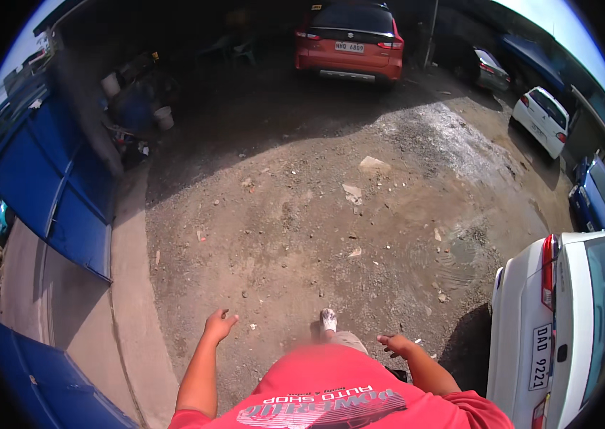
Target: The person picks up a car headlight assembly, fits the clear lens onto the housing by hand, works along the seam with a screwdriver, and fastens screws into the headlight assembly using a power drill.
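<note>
My left hand [221,325] hangs out in front of me over the gravel, holding nothing, its fingers loosely apart. To the right, my right hand [397,345] is held low beside my body with the fingers stretched forward and nothing visible in them. Both hands touch nothing. A small dark object [399,374] shows by my right forearm at the shirt's edge; its kind is unclear. Between the hands, one white shoe [328,319] is on the ground below my red shirt [316,375].
Rough gravel ground [281,214] spreads ahead with flat stones. A white car [531,314] stands close at my right; another white car [542,118] and a blue car [594,189] stand beyond. A red car [349,57] is parked ahead in shade. Blue metal gates [52,171] line the left.
</note>
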A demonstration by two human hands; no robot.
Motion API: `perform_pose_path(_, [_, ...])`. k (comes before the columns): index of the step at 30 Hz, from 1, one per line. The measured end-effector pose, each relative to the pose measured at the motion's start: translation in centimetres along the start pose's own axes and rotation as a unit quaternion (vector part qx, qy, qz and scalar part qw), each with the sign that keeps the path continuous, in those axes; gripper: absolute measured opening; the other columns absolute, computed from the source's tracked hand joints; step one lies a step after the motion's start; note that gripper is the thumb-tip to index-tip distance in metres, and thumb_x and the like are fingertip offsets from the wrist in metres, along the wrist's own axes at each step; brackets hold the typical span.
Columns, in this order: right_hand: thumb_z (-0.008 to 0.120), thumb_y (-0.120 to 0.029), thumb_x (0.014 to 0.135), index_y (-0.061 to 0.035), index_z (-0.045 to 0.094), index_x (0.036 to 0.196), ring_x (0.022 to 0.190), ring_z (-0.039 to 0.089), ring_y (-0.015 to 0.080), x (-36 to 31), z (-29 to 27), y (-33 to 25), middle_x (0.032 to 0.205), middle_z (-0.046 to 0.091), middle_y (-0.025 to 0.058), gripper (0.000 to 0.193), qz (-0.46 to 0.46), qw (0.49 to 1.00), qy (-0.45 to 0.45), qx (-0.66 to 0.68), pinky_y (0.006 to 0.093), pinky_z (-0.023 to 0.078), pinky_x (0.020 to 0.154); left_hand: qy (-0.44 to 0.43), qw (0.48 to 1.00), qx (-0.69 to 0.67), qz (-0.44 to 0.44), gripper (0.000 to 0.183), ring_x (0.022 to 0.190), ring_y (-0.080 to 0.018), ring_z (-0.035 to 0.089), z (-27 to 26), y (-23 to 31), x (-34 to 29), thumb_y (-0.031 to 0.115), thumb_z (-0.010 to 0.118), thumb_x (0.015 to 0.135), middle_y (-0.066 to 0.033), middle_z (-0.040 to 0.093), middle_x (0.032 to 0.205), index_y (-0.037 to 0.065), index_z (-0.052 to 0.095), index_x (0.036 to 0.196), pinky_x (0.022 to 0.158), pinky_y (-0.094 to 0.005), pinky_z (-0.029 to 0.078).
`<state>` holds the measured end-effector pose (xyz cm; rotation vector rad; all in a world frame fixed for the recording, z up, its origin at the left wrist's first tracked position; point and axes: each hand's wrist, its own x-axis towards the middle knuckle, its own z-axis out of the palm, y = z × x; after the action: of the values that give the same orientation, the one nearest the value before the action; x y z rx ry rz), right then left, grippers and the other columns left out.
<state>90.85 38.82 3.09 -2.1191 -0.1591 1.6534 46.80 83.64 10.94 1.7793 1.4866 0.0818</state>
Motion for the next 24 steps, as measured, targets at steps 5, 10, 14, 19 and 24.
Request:
perform_pose_path(5, [0.07, -0.062, 0.103, 0.0008, 0.079, 0.134, 0.114, 0.079, 0.0349, 9.8, -5.2, 1.0, 0.134, 0.079, 0.0192, 0.071, 0.169, 0.961, 0.074, -0.208, 0.0518, 0.063, 0.096, -0.013, 0.999, 0.036, 0.002, 0.076, 0.138, -0.0412, 0.069, 0.5, 6.4, 13.8, 0.043, 0.088, 0.092, -0.0298, 0.068, 0.151, 0.0, 0.066, 0.151, 0.114, -0.0456, 0.055])
perform_pose_path(10, [0.068, -0.062, 0.104, -0.0021, 0.068, 0.151, 0.127, 0.075, 0.0361, 16.2, -13.7, -10.6, 0.149, 0.072, 0.0176, 0.077, 0.113, 0.964, -0.033, -0.238, 0.0528, 0.058, 0.106, -0.172, 0.942, 0.22, -0.185, 0.081, 0.121, -0.037, 0.078, 1.7, 0.3, 24.1, 0.057, 0.086, 0.089, -0.0251, 0.076, 0.138, -0.005, 0.073, 0.14, 0.107, -0.0453, 0.059])
perform_pose_path(14, [0.065, -0.062, 0.107, -0.005, 0.064, 0.156, 0.132, 0.071, 0.0391, 22.6, -18.5, -30.3, 0.152, 0.071, 0.0167, 0.075, 0.175, 0.945, -0.034, -0.275, 0.0552, 0.057, 0.109, -0.12, 0.904, 0.102, -0.397, 0.067, 0.095, -0.0346, 0.081, -0.9, -1.4, 24.9, 0.054, 0.084, 0.093, -0.0219, 0.083, 0.116, -0.008, 0.08, 0.12, 0.091, -0.0482, 0.063])
perform_pose_path(19, [0.073, -0.053, 0.101, -0.0069, 0.081, 0.133, 0.129, 0.073, 0.0396, 37.2, -28.0, -58.7, 0.136, 0.078, 0.0209, 0.056, -0.127, 0.874, 0.219, -0.414, 0.0474, 0.057, 0.11, 0.005, 0.886, -0.096, -0.454, 0.037, 0.09, -0.0278, 0.081, -2.8, 3.4, 33.7, 0.028, 0.086, 0.097, -0.0162, 0.083, 0.108, -0.002, 0.081, 0.12, 0.077, -0.0467, 0.063])
perform_pose_path(24, [0.076, -0.047, 0.101, -0.0074, 0.077, 0.14, 0.127, 0.075, 0.0386, 42.3, -26.9, -86.3, 0.129, 0.08, 0.0236, 0.056, -0.216, 0.931, 0.22, -0.198, 0.0469, 0.057, 0.11, -0.12, 0.898, -0.051, -0.421, 0.04, 0.089, -0.0261, 0.081, -3.7, 8.8, 48.6, 0.031, 0.086, 0.097, -0.0171, 0.083, 0.11, -0.001, 0.082, 0.12, 0.075, -0.0461, 0.063])
